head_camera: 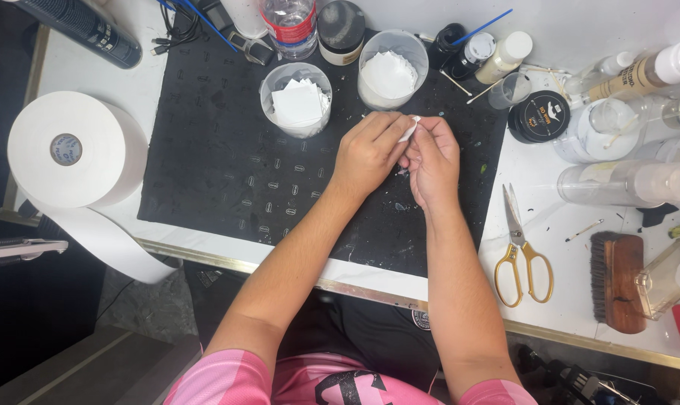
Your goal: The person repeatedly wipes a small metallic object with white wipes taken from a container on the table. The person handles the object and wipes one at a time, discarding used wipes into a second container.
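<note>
Over the black mat (pixel 227 165) on the table (pixel 580 300), both hands meet close together. The left hand (pixel 368 152) and right hand (pixel 432 160) pinch one small white pad (pixel 409 130) between their fingertips, both clenched around it, just in front of two clear cups. The left cup (pixel 296 98) holds square white pads; the right cup (pixel 392 69) holds more white pieces. Whether anything else lies hidden under the fingers, I cannot tell.

Risks, as I judge them: the pad is tiny and held only at the tips, so a loose pinch could drop it onto the mat among the specks and scraps there, and it would pick up dirt. The cups stand just beyond the knuckles; a forward push of either hand could tip one and spill its stack. Bottles (pixel 640 182) lie crowded at the right, and the scissors (pixel 522 251) rest near the right forearm, so a wide elbow swing could knock them
</note>
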